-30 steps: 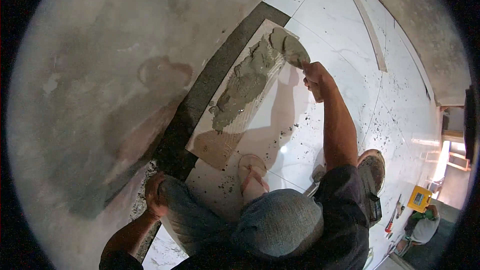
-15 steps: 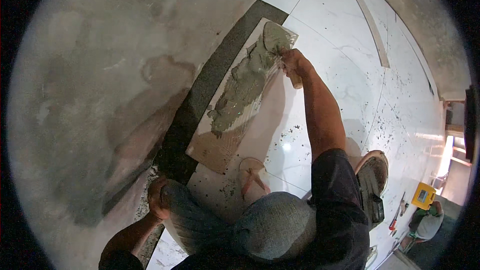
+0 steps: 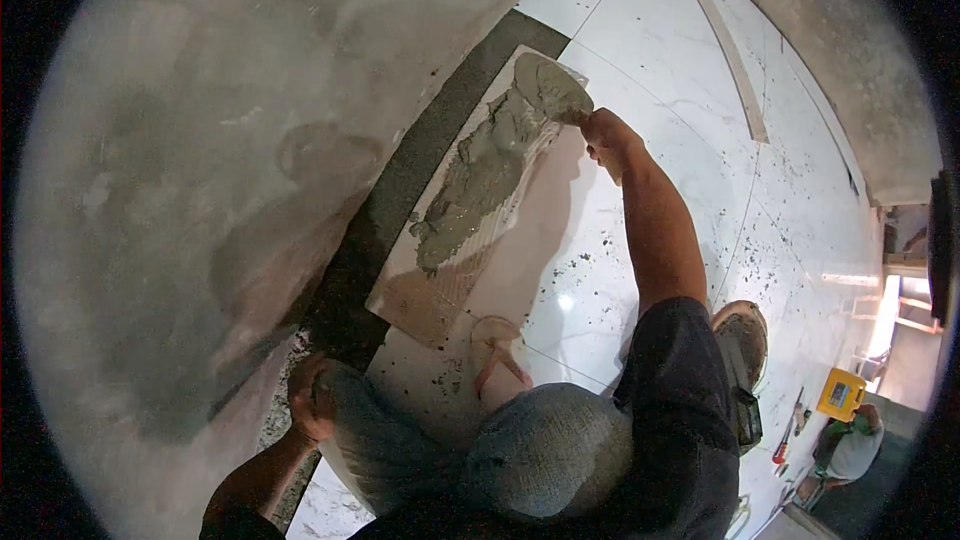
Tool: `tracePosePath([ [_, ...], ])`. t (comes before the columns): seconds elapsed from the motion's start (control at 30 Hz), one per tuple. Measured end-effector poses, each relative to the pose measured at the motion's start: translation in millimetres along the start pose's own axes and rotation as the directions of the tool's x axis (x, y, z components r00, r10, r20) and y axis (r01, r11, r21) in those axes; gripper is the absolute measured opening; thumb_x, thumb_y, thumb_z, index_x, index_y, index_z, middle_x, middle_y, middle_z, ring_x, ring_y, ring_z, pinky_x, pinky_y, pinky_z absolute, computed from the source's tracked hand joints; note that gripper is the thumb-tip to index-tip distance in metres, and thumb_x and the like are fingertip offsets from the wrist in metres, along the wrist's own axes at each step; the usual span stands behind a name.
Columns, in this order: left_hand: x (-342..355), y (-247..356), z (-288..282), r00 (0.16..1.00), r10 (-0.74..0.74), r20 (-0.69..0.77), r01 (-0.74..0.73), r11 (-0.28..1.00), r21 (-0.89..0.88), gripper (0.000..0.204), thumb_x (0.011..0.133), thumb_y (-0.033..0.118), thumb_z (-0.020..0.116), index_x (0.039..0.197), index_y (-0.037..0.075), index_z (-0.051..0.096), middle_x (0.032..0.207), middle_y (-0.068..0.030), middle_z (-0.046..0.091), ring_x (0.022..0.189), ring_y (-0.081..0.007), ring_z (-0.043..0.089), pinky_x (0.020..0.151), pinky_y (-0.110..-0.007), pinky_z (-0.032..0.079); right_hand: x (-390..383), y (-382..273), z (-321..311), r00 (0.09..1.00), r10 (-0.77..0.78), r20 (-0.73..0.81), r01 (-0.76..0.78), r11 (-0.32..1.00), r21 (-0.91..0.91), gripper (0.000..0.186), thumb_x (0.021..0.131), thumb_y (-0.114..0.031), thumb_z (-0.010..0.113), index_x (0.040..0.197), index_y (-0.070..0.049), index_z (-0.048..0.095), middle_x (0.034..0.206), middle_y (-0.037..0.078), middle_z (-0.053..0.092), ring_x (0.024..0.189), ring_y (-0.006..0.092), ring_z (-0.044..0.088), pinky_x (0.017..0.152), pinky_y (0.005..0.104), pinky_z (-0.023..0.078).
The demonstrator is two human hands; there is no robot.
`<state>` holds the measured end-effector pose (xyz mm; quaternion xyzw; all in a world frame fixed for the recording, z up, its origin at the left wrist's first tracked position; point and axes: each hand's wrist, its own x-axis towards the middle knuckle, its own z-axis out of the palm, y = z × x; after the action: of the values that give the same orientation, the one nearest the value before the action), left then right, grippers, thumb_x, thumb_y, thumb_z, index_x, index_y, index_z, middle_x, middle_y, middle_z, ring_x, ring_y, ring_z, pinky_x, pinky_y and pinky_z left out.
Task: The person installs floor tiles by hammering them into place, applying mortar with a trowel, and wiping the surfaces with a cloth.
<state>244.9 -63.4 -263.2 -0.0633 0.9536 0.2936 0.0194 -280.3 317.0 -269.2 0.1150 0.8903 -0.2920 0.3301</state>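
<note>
My right hand (image 3: pixel 612 143) is wrapped round the handle of a trowel, out over the tile's far end. The trowel's broad blade (image 3: pixel 553 86), coated with wet grey mortar, lies against the tile's upper right part. Beneath it is a narrow tile (image 3: pixel 412 302) with its ribbed back up, set slantwise away from me. A thick, uneven layer of mortar (image 3: pixel 470 195) covers its middle and far part, while the near end is bare. My left hand (image 3: pixel 312 400) rests at my bent left knee, holding no tool; its fingers are partly hidden.
A dark strip (image 3: pixel 405 175) runs between the tile and the grey wall (image 3: pixel 200 160). Large white floor tiles (image 3: pixel 660 60) carry mortar crumbs. A long straight strip (image 3: pixel 728 60) lies far right. A mortar-smeared container (image 3: pixel 740 335), a yellow case (image 3: pixel 841 395) and another person (image 3: pixel 853 448) are at right.
The trowel and my right hand have moved a little right and down, with the blade turned flatter across the mortar. My left hand stays at the knee.
</note>
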Motion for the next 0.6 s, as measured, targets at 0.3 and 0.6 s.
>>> tracePosePath([
  [0.3,91,7,27,0.983,0.076,0.17,-0.085,0.995,0.046,0.04,0.089,0.029,0.045,0.111,-0.001,0.057,0.113,-0.0222,0.057,0.105,-0.0392,0.055,0.093,-0.049,0.041,51,41,32,0.959,-0.278,-0.056,0.282,0.912,0.298,0.027,0.089,-0.026,0.057,0.107,-0.006,0.058,0.092,0.009,0.059,0.079,0.0241,0.055,0.068,0.0391,0.046],
  [0.6,106,-4,28,0.959,0.045,0.28,-0.082,0.989,0.124,0.038,0.087,0.028,0.047,0.11,0.0,0.058,0.111,-0.0216,0.058,0.104,-0.0393,0.055,0.092,-0.049,0.041,81,38,44,0.987,-0.157,0.023,0.145,0.954,0.263,0.033,0.091,-0.031,0.051,0.082,0.001,0.054,0.064,0.012,0.055,0.055,0.0239,0.053,0.047,0.0424,0.043],
])
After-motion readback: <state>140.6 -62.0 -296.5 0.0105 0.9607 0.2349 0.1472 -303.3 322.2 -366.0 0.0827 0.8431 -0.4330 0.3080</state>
